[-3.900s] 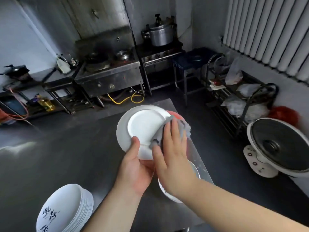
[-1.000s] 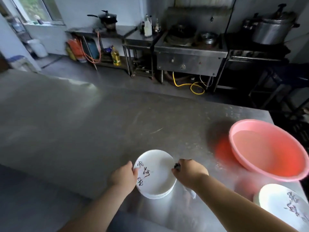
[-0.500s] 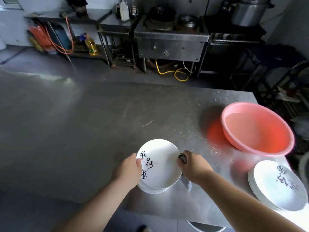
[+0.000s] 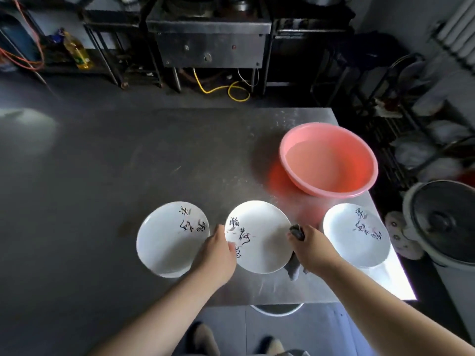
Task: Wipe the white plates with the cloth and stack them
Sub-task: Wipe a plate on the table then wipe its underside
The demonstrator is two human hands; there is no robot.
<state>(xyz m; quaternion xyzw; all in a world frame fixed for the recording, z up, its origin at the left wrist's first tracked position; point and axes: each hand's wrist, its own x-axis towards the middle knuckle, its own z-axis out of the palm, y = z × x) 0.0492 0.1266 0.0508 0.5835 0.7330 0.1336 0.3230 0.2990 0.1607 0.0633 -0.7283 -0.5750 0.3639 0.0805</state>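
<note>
A white plate [image 4: 258,236] with black brush writing is held between both hands just above the steel table [image 4: 128,176]. My left hand [image 4: 218,249] grips its left rim. My right hand [image 4: 311,247] is at its right rim and grips a grey cloth [image 4: 294,269], which hangs below the fist. Left of the held plate sits another white plate [image 4: 167,242], partly covered by my left hand. A third white plate [image 4: 356,235] sits at the right near the table's edge. Whether these two are stacks cannot be told from above.
A pink basin [image 4: 329,160] holding water stands behind the plates at the right. A fan [image 4: 442,222] stands on the floor past the table's right edge. A round stool [image 4: 277,309] shows under the near edge. A stove and racks line the far wall.
Both hands have carried the written plate to the right, off the pile where it lay; that pile now shows to its left. My view has tilted down and right.
</note>
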